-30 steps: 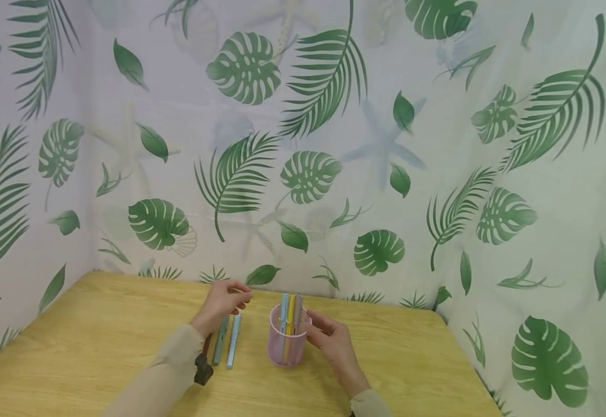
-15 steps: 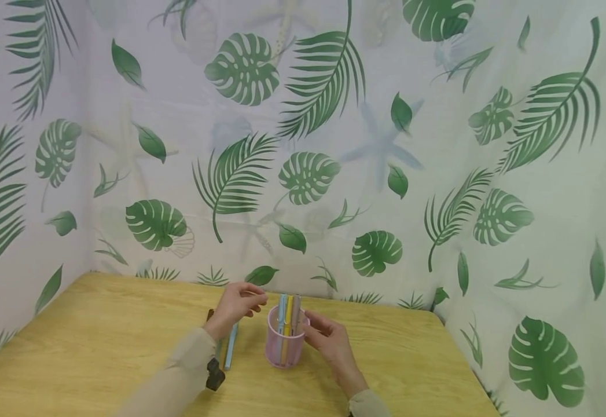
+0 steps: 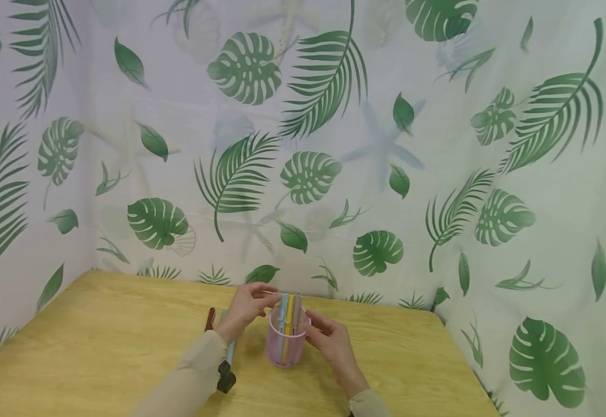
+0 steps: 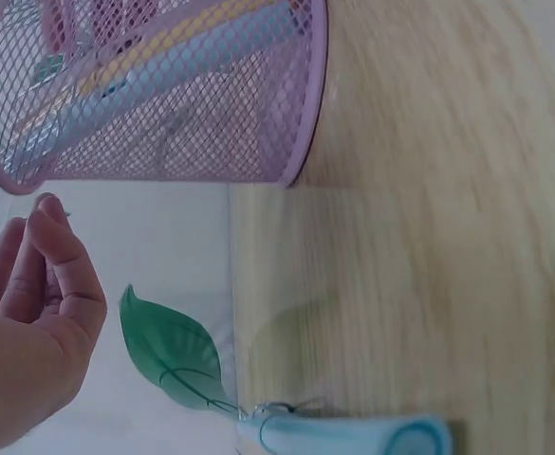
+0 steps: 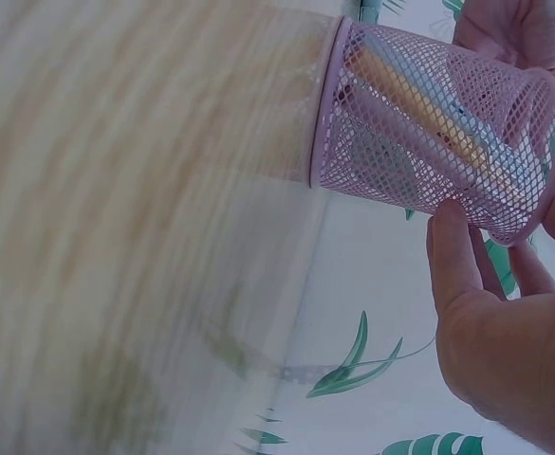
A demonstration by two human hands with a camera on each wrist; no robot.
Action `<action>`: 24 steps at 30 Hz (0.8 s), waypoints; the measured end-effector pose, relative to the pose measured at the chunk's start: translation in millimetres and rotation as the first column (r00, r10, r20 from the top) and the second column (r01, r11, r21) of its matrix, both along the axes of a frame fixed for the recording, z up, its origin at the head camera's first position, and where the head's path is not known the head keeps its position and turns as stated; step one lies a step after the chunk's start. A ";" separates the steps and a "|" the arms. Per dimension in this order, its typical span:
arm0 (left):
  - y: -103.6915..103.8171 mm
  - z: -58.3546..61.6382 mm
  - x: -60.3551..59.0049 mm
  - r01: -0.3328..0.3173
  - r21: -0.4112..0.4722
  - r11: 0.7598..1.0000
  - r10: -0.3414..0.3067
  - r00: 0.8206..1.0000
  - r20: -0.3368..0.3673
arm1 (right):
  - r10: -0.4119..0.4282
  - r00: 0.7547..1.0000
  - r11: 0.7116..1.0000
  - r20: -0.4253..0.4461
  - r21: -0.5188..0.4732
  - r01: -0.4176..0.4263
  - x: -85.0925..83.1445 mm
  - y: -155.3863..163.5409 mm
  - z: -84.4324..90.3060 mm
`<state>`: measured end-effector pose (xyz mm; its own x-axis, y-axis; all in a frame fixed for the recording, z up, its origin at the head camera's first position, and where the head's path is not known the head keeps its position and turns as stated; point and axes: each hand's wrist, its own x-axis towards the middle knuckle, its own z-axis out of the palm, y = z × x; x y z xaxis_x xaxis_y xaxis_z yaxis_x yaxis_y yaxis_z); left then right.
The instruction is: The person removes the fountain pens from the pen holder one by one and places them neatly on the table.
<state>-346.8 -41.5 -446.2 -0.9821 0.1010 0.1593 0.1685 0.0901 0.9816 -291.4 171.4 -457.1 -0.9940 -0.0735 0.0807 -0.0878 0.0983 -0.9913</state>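
Pink mesh cup (image 3: 296, 349) stood upright on wooden counter (image 3: 396, 347). Blue pen (image 3: 283, 315), yellow pen (image 3: 289, 318) and greyish-mauve pen (image 3: 297, 315) contained, tops above rim. Cup held at its right side by right hand (image 3: 338, 352); its fingers spread, set against mesh wall and rim. Left hand (image 3: 247, 308) placed at the cup's left, over the counter; fingers loosely bent, tips near rim and blue pen, contact cannot be told. Brown pen (image 3: 210, 319), teal pen (image 3: 223, 314) and light-blue pen (image 4: 343, 436) laid on counter left of cup, partly hidden by left arm. Leaf-printed sheet (image 3: 303, 231) seen behind.
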 end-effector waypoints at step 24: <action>12.0 -1.9 -2.0 0.084 -0.035 0.996 -0.086 0.996 -0.038 | 0.019 1.000 1.000 -0.006 0.013 -0.019 -3.4 1.1 -1.7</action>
<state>-348.9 -29.5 -448.1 -0.9627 0.1898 0.1927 0.2153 0.1066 0.9707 -294.8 172.4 -458.9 -0.9920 -0.0933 0.0855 -0.0955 0.1094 -0.9894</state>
